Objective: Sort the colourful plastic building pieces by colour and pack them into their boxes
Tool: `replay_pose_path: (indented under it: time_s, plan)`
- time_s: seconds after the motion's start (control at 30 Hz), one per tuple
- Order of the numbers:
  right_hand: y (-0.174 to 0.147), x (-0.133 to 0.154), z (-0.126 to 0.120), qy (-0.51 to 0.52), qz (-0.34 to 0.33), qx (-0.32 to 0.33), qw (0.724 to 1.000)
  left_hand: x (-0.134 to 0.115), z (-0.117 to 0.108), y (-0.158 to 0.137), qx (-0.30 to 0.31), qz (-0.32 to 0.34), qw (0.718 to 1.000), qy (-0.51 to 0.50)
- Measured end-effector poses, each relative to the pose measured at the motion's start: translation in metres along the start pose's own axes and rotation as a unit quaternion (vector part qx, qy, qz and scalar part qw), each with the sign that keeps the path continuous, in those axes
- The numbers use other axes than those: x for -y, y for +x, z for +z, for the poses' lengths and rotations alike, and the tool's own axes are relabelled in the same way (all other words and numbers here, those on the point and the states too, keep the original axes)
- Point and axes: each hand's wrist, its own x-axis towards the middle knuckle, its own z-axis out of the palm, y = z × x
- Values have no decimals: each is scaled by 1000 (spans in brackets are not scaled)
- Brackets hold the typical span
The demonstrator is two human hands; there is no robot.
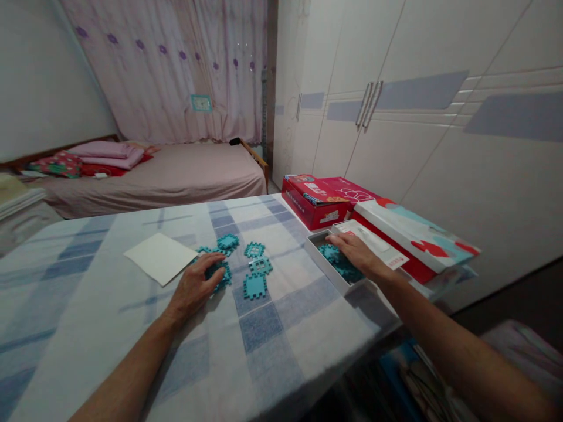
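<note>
Several teal interlocking plastic tiles with notched edges lie on the table. My left hand (pixel 197 285) is on a cluster of them at left, its thumb and fingers bent around a teal tile (pixel 225 274). Just behind is another tile (pixel 227 241). To the right, a short row has a plain square tile (pixel 255 286) in front and two window-like tiles (pixel 260 266) behind. My right hand (pixel 352 249) reaches into an open white box (pixel 325 266), its fingers extended over more teal tiles (pixel 332 254). Its lower fingers are partly hidden.
A blank cream card (pixel 160 258) lies left of the tiles on the checked tablecloth (pixel 303 310). Behind the white box stand a red box (pixel 314 202), a white lid (pixel 373 240) and a larger red-and-white box (pixel 413 234). A bed (pixel 197 170) and wardrobe (pixel 396 117) are beyond.
</note>
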Motion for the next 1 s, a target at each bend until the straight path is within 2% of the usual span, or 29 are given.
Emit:
replay_pose_path:
  time_s: [0.07, 0.13, 0.17, 0.23, 0.3, 0.33, 0.43, 0.5, 0.67, 0.83, 0.93, 1.0]
  plan:
    - [-8, 13, 8, -81, -53, -44, 994, -1, 0, 0, -20, -10, 1000, -4]
    - [-16, 30, 20, -108, -106, -47, 987, -2, 0, -1, -36, -26, 999, -8]
    - [-21, 39, 28, -104, -130, -17, 986, -3, 0, -1, -38, -32, 999, -12]
    - [-29, 56, 51, -101, -164, 86, 978, -3, -1, -1, -32, -38, 999, -18]
    - [-34, 69, 78, -128, -174, 182, 959, -2, -1, -2, -22, -35, 999, -20]
    - [-34, 73, 91, -149, -173, 208, 951, -2, -1, -2, -16, -29, 999, -17]
    - [-30, 81, 124, -211, -175, 211, 938, -1, 0, -2, 13, -3, 1000, -3]
    - [-25, 83, 137, -236, -183, 202, 933, 0, 1, -2, 40, 13, 999, 4]
    - [-25, 79, 142, -228, -191, 202, 933, 2, 3, -3, 62, 25, 998, 14]
    - [-29, 77, 135, -141, -188, 202, 951, 2, 2, -3, 58, 36, 998, 10]
    - [-16, 84, 131, -103, -160, 205, 960, 1, 2, -2, 68, 37, 997, 9]
    - [-1, 90, 134, -97, -139, 169, 971, 1, 2, -2, 74, 42, 996, 11]
